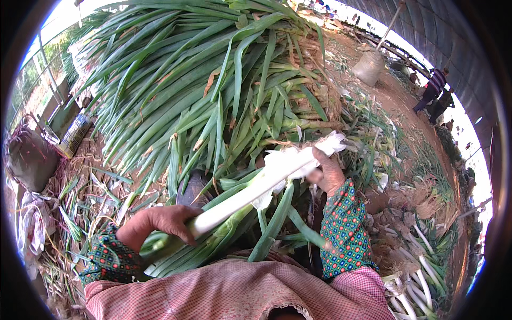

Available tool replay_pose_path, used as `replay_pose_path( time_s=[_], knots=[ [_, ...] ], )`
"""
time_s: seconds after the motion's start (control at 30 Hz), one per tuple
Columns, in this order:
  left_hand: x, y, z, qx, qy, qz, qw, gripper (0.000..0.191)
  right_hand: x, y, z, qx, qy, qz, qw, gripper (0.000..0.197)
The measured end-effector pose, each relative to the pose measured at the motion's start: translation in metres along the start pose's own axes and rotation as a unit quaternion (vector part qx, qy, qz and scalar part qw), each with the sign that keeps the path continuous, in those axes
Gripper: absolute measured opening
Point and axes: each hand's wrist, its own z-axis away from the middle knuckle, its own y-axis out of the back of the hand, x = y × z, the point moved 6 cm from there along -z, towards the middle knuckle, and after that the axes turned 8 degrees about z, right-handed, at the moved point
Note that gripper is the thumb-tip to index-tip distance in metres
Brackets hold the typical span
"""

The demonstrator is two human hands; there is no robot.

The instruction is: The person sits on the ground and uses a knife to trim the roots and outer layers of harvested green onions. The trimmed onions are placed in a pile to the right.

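Note:
A long green onion with a bare white shaft lies slantwise across my lap. My left hand grips it where the white shaft meets the green leaves. At the upper right end, my right hand has its thumb over the white part and its fingers underneath. Loose pale outer layers flare from the shaft beside that hand. Split green leaves hang below them. Whether my right fingers pinch the shaft, the loose layers or both is hard to tell.
A big heap of unpeeled green onions rises in front. White-stemmed onions lie at the lower right. Leaf scraps litter the ground. A filled sack stands at the back right, with people beyond. A dark bundle sits at left.

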Motion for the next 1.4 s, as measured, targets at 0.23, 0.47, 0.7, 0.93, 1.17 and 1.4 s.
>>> replay_pose_path(
  time_s=[0.23,0.47,0.7,0.93,1.17,1.4],
  knots=[
    [-0.135,0.075,0.08,0.427,0.039,-0.363,0.827,0.024,0.002,-0.151,0.127,-0.38,0.256,0.501,0.735,0.024],
    [-0.191,0.085,0.192,0.526,0.316,-0.364,0.701,0.021,-0.118,-0.079,0.083,-0.256,0.316,0.7,0.588,0.027],
    [-0.11,0.083,0.138,0.55,0.309,-0.283,0.722,0.033,-0.233,0.076,0.025,0.205,0.273,0.815,0.468,0.031],
    [-0.014,0.052,0.044,0.458,0.088,-0.491,0.736,0.014,-0.07,-0.085,0.061,0.038,0.387,0.623,0.679,0.048],
    [0.149,0.003,-0.025,0.29,-0.182,-0.619,0.707,0.004,0.083,-0.139,0.131,-0.182,0.111,0.463,0.86,0.04],
    [0.247,-0.024,-0.087,0.468,-0.425,-0.58,0.514,0.042,0.039,-0.058,0.157,0.077,0.179,0.149,0.97,0.043]
  ],
)
